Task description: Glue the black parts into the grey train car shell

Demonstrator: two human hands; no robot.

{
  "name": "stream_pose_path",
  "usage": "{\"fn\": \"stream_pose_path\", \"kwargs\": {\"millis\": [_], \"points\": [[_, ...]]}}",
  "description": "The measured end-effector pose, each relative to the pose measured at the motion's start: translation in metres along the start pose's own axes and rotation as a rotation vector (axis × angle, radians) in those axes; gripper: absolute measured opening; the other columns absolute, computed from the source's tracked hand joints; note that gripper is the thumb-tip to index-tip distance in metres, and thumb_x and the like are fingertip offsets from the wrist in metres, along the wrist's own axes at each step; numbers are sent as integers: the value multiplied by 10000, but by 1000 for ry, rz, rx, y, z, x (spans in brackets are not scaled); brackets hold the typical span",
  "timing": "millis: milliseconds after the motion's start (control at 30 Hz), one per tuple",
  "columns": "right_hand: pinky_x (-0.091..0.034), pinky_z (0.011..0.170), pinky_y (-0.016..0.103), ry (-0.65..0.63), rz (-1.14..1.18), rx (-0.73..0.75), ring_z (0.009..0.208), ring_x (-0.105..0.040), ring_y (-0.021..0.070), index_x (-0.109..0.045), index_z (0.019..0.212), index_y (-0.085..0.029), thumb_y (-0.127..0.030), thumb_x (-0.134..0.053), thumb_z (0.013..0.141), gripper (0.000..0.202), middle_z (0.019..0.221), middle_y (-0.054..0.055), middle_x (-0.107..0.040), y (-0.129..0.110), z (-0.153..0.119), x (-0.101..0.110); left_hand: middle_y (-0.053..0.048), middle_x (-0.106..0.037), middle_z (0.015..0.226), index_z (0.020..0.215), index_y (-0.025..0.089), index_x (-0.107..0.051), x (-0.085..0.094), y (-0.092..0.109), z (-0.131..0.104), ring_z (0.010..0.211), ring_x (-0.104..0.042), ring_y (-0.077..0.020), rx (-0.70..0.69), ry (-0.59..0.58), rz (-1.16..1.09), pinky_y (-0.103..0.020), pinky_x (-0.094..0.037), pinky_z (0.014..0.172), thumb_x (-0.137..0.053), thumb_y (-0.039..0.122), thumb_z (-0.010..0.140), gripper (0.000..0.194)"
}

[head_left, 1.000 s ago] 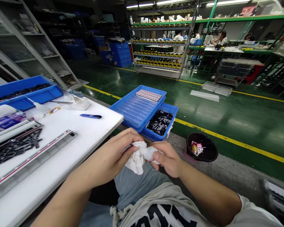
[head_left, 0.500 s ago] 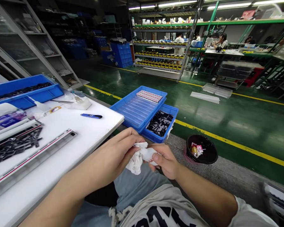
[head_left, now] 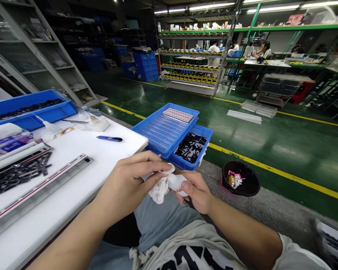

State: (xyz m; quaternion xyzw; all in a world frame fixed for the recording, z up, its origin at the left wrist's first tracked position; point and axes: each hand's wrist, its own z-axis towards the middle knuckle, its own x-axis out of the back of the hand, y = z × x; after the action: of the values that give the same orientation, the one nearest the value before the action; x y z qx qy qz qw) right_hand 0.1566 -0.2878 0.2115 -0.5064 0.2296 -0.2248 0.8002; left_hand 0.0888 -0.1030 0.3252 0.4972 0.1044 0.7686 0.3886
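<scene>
My right hand (head_left: pixel 195 189) is wrapped round a small whitish plastic bottle (head_left: pixel 174 182) with red print, which lies sideways above my lap. In my left hand (head_left: pixel 139 178), a crumpled white cloth (head_left: pixel 159 190) is pinched between thumb and fingers. Part of the cloth is pressed against the bottle's left end, so that end is hidden, and the rest hangs below my fingers. On the white table (head_left: pixel 124 157) to my left lie a blue utility knife (head_left: pixel 109 138) and a long pale strip with a red line (head_left: pixel 42 186).
Black parts (head_left: pixel 17 172) and a blue bin (head_left: pixel 30 114) occupy the table's left side. Beyond my hands stand a blue tray (head_left: pixel 152 131) with clear strips and a blue crate (head_left: pixel 191 148) of black pieces. A black waste basket (head_left: pixel 252 187) stands at right.
My left hand's fingers have straightened and shifted slightly, folding the cloth over the bottle's left end. My right hand and the bottle have hardly moved.
</scene>
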Motion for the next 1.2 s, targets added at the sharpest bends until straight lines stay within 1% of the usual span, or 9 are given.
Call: {"fn": "stream_pose_path", "kwargs": {"millis": [100,233,433,500,567,700,800,1067,1200], "points": [[-342,439,223,19,24,-1,465,-497,99,-652,846,-113,-573,-500,933,492,595,15,-566,1,0,-1,-14,-714,950,998,257,-752,-1,0,0,871,-690,-134,15,39,10,-242,-558,808,-634,135,892,200],[-326,437,225,28,20,15,482,-507,109,-662,856,-118,-559,-499,936,477,591,20,-570,4,0,-1,-16,-730,941,960,253,-753,-1,1,1,887,-707,-144,4,42,37,-234,-565,789,-629,132,888,187],[-338,480,235,34,-67,36,496,-482,110,-659,836,-123,-559,-478,944,485,556,14,-555,0,3,0,-19,-738,923,933,246,-746,-2,0,2,873,-715,-147,-11,86,104,-215,-549,751,-631,126,877,175],[-349,504,238,24,-87,48,502,-484,111,-658,846,-122,-548,-475,947,474,550,9,-551,-1,3,0,-25,-734,915,930,241,-743,-2,-1,2,866,-711,-150,-7,76,105,-220,-543,746,-624,132,882,168],[-354,523,245,15,-99,54,513,-492,115,-647,823,-127,-542,-468,950,470,558,10,-551,-1,3,2,-30,-723,902,947,236,-742,0,-2,3,844,-699,-148,1,16,88,-223,-534,723,-613,156,897,160],[-363,577,270,-22,-167,78,561,-507,131,-597,739,-157,-544,-455,949,463,587,13,-541,-1,2,4,-22,-695,886,981,249,-741,9,-6,7,754,-656,-117,52,-186,12,-200,-499,640,-592,218,932,161],[-338,591,282,-52,-279,111,594,-470,132,-577,721,-170,-556,-509,913,436,629,8,-515,-3,4,5,-15,-694,894,973,272,-756,15,-10,9,752,-651,-113,72,-274,-34,-197,-500,656,-611,234,925,158],[-338,588,271,-13,-342,124,609,-461,122,-618,805,-158,-506,-552,902,366,688,6,-533,-7,9,4,-3,-691,847,978,295,-766,14,-11,9,730,-650,-112,37,-162,-62,-196,-509,638,-650,216,896,163],[-329,582,271,-28,-386,127,603,-445,117,-614,792,-162,-497,-552,906,360,682,2,-516,-8,10,6,2,-703,855,964,285,-756,15,-12,9,733,-655,-111,23,-168,-41,-197,-505,642,-654,212,892,144]]}}
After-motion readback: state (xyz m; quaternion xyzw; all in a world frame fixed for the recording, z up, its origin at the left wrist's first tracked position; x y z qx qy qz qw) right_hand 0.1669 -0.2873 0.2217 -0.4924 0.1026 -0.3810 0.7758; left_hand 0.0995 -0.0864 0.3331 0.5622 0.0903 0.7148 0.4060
